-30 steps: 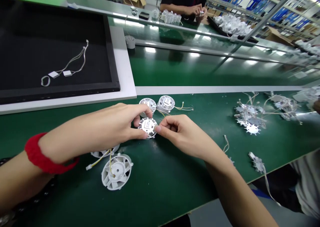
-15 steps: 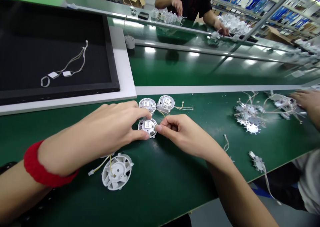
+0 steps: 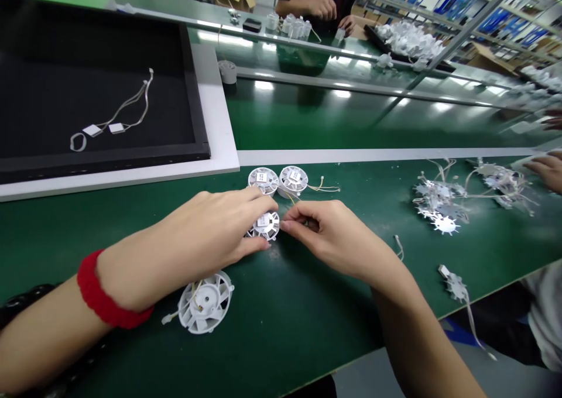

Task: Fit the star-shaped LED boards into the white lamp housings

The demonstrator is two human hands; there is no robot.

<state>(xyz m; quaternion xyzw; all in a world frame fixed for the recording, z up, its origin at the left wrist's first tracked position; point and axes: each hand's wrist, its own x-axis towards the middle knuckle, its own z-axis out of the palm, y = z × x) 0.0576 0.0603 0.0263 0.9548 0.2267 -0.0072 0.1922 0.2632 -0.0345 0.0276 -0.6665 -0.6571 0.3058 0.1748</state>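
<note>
My left hand (image 3: 232,222) grips a round white fan housing (image 3: 266,226) from its left side, thumb at the near edge and fingers over the far edge. A pale label and spoked disc show on its top. My right hand (image 3: 322,234) pinches at the housing's right rim; whatever lies between thumb and finger is too small to make out. Just behind sit two similar labelled fan housings, one on the left (image 3: 262,179) and one on the right (image 3: 293,179), with thin wires trailing right. Nearer me lies a larger-looking fan housing (image 3: 206,304) with its wire and connector.
A black tray (image 3: 167,111) with a white rim holds two wired white pieces (image 3: 116,128). Star-shaped discs with wires (image 3: 434,199) are heaped at right, and a single wired disc (image 3: 456,287) lies near the edge. Other people's hands work across the bench and at far right.
My left hand and the gripped housing have shifted slightly right, and the left back housing too. My right hand moved a little right. The co-worker opposite has drawn both hands together.
</note>
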